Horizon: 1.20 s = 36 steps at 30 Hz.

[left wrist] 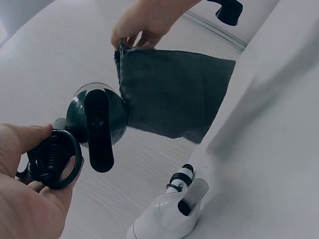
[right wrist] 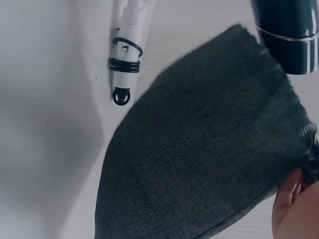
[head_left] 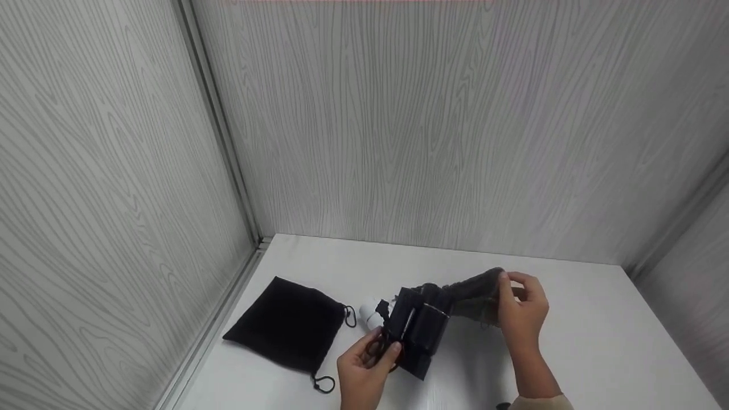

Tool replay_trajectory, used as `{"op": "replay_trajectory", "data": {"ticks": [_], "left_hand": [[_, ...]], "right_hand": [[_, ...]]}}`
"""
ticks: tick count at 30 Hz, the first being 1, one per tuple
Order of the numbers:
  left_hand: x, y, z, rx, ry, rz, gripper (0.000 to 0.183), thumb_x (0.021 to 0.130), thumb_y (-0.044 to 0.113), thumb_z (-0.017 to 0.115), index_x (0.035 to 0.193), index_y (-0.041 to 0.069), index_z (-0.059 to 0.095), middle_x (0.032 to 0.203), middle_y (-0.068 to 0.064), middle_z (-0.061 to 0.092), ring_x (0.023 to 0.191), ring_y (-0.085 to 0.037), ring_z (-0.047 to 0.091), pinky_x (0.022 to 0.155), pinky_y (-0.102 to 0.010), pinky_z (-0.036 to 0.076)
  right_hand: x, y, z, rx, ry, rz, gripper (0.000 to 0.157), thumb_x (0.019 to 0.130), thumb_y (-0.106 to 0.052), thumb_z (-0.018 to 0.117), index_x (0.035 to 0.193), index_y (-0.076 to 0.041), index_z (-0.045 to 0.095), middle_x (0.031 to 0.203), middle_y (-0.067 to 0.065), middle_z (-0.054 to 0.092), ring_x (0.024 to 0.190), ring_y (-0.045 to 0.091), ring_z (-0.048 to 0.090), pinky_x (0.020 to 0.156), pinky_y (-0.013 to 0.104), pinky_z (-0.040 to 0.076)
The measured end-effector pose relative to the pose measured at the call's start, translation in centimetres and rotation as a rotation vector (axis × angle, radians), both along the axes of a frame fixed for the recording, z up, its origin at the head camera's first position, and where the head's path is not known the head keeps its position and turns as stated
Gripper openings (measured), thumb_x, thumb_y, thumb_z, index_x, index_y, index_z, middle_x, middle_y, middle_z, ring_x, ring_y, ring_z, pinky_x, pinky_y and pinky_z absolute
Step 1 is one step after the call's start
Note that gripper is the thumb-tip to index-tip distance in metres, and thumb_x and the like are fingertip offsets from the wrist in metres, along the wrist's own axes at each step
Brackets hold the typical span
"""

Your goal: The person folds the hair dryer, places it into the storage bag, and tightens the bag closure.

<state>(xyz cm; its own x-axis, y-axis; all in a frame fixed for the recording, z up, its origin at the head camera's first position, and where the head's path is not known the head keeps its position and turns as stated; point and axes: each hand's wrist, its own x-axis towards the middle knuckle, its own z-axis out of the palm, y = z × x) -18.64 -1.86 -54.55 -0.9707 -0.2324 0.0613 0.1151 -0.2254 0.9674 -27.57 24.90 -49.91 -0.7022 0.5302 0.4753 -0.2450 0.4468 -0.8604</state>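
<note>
A dark navy hair dryer [head_left: 431, 324], apparently folded, with a thin light band round its barrel, is held up by my left hand [head_left: 364, 370]. In the left wrist view, that hand's thumb and fingers grip the dryer's coiled black cord [left wrist: 54, 158]. My right hand [head_left: 524, 313] pinches the edge of a dark grey cloth pouch [right wrist: 199, 139], which hangs beside the dryer. From the left wrist, the pouch's near edge appears right against the dryer; the right wrist view shows the dryer's end just beyond the cloth. Whether they touch, I cannot tell.
A black drawstring pouch [head_left: 287, 324] lies flat on the white table [head_left: 592, 330], left of my hands. Behind the navy dryer lies a white hair dryer [left wrist: 164, 216] with black cord wound on its handle. Wood-grain panels [head_left: 398, 125] enclose the table's back and sides.
</note>
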Motion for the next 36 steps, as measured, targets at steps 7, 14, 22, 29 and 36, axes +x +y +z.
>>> {"op": "replay_trajectory", "data": {"ticks": [7, 14, 22, 29, 36], "left_hand": [[-0.1, 0.4, -0.5, -0.009, -0.107, -0.064, 0.051, 0.084, 0.013, 0.091, 0.129, -0.001, 0.072, 0.118, -0.016, 0.078, 0.106, -0.024, 0.078, 0.085, -0.031, 0.065], [-0.1, 1.2, -1.2, -0.021, -0.121, -0.131, 0.05, 0.082, 0.01, 0.091, 0.126, -0.003, 0.072, 0.114, -0.016, 0.079, 0.105, -0.024, 0.078, 0.088, -0.03, 0.064], [0.1, 2.5, -1.9, -0.045, -0.086, -0.16, 0.048, 0.08, 0.008, 0.092, 0.123, -0.005, 0.074, 0.108, -0.017, 0.08, 0.102, -0.025, 0.079, 0.087, -0.031, 0.065], [0.1, 3.5, -2.2, -0.143, -0.074, -0.084, 0.05, 0.078, 0.011, 0.094, 0.123, 0.0, 0.075, 0.112, -0.015, 0.08, 0.103, -0.024, 0.079, 0.09, -0.029, 0.064], [0.3, 4.2, -2.2, -0.248, -0.067, -0.079, 0.05, 0.077, 0.013, 0.094, 0.122, 0.003, 0.076, 0.121, -0.015, 0.079, 0.112, -0.026, 0.077, 0.094, -0.03, 0.063]], "right_hand": [[0.5, -0.3, -1.4, 0.092, -0.141, 0.185, 0.008, 0.101, -0.015, 0.075, 0.103, -0.008, 0.076, 0.108, 0.005, 0.073, 0.086, 0.006, 0.071, 0.073, 0.014, 0.057], [1.1, -0.2, -2.2, -0.003, -0.308, 0.343, 0.013, 0.098, -0.015, 0.078, 0.107, -0.006, 0.076, 0.104, 0.014, 0.075, 0.084, 0.012, 0.07, 0.072, 0.023, 0.06], [1.4, -0.7, -2.5, 0.116, -0.344, 0.266, 0.01, 0.096, -0.017, 0.079, 0.101, -0.008, 0.077, 0.099, 0.007, 0.075, 0.087, 0.01, 0.067, 0.078, 0.021, 0.054], [2.0, -1.3, -2.8, 0.147, -0.351, 0.284, 0.007, 0.097, -0.018, 0.079, 0.099, -0.013, 0.076, 0.097, 0.004, 0.073, 0.088, 0.013, 0.066, 0.079, 0.023, 0.054], [2.4, -2.1, -3.2, 0.17, -0.324, 0.308, 0.004, 0.096, -0.017, 0.08, 0.096, -0.015, 0.076, 0.098, 0.001, 0.072, 0.085, 0.009, 0.065, 0.079, 0.022, 0.054]]}}
